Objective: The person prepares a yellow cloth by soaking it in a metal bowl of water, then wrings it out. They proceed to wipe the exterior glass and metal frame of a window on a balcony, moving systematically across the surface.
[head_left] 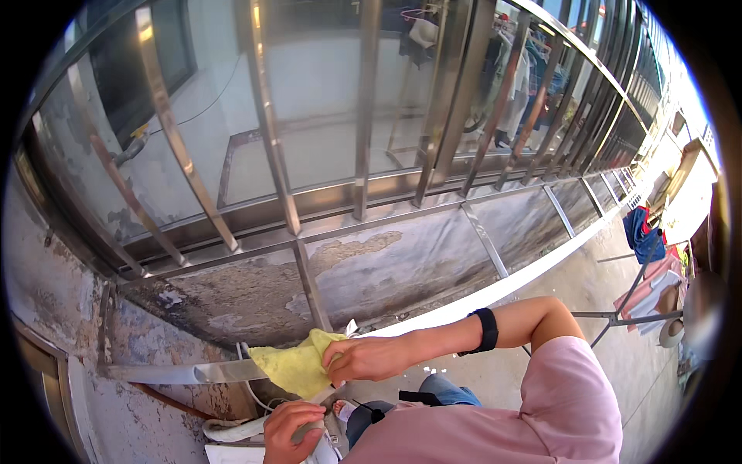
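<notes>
**Yellow cloth pressed to a steel rail, low in the frame**

The right hand (363,359) sits just below the centre of the picture, its fingers curled and pinching the right edge of a yellow cloth (297,363). The cloth spreads out to the left of the grip and hangs over the near end of a flat steel rail (182,373), which runs off toward the lower left of the frame. A black wristband (487,330) circles the forearm to the right of the hand.

The left hand (292,433) is at the bottom edge, directly under the cloth but apart from it. Its fingers are closed round a pale object (321,441); what that is cannot be made out.

Steel window bars (267,116) fan across the upper half of the frame. A stained concrete ledge (371,267) lies beneath them.
</notes>
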The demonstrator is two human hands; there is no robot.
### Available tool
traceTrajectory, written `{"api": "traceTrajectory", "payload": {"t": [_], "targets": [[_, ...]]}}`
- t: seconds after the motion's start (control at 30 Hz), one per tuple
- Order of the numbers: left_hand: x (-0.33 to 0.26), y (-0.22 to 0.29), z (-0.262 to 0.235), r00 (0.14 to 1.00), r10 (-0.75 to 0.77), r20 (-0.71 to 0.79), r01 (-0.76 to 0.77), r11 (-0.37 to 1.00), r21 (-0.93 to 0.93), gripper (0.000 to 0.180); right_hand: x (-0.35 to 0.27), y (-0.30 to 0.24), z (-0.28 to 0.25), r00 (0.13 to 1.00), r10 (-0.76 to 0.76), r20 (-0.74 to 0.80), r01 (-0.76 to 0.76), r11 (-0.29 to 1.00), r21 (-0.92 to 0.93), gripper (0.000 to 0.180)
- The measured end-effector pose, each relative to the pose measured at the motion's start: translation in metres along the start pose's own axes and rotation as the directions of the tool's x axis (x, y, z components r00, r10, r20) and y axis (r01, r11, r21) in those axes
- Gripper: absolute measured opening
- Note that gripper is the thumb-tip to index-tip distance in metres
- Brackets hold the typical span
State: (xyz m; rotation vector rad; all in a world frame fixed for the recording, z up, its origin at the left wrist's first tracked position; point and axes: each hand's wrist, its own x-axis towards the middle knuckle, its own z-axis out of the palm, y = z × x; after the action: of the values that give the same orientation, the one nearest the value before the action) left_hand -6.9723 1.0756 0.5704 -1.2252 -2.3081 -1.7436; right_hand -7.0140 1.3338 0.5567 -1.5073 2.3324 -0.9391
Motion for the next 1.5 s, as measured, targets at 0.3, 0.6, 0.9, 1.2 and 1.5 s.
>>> {"api": "traceTrajectory", "payload": {"t": [0.3,0.6,0.9,1.2,1.5], "targets": [[0.117,0.068,0.229,0.868,0.21,0.45,-0.134,0.972,-0.194,0.013,-0.362,-0.047,-0.005,0.79,0.379,-0.481,-0.488,0.864,-0.121,0.021],[0.183,0.109,0.444,0.862,0.226,0.454,-0.451,0.751,0.482,0.051,-0.591,-0.094,0.021,-0.026,0.434,-0.9,-0.766,0.57,0.297,0.02],[0.19,0.05,0.438,0.958,0.075,0.278,-0.131,0.973,0.19,0.041,-0.605,-0.115,0.07,-0.189,0.672,-0.716,-0.505,0.558,0.658,0.018],[0.162,0.073,0.426,0.897,-0.369,-0.242,0.301,0.913,-0.276,0.037,-0.604,-0.109,0.04,0.032,0.662,-0.749,-0.513,0.654,0.556,0.025],[0.083,0.094,0.206,0.463,-0.597,-0.655,0.4,0.8,-0.447,0.031,-0.584,-0.096,0.038,0.313,0.645,-0.698,-0.473,0.743,0.474,0.018]]}}
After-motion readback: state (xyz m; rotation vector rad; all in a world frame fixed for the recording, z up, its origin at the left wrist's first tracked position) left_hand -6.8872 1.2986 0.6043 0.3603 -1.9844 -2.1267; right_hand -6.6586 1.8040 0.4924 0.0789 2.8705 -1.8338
